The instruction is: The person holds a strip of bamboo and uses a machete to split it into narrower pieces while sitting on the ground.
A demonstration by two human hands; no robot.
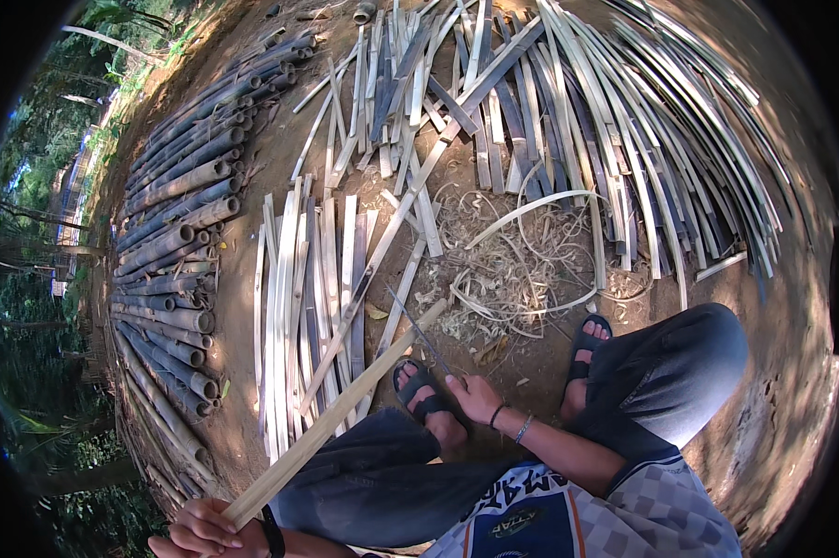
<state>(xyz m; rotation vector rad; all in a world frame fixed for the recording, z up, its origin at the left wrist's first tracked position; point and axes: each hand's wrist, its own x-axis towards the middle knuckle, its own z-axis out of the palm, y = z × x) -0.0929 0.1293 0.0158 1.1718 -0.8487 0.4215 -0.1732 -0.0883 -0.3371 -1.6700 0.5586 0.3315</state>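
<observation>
A long pale bamboo strip (331, 418) slants up from the lower left across my left thigh. My left hand (201, 532) is closed around its near end, at the bottom edge of the view. In front of me, between my knees, my right hand (475, 398) is closed on a knife (429, 342). Its thin dark blade points up and left and crosses the strip close to the far tip; whether it touches the wood I cannot tell. The knife's handle is hidden in my fist.
Curly bamboo shavings (503, 270) lie beyond my sandalled feet (424, 395). Split bamboo strips (294, 307) are stacked just left of them, and a large fan of strips (643, 139) spreads at the far right. Cut bamboo poles (178, 251) line the left side.
</observation>
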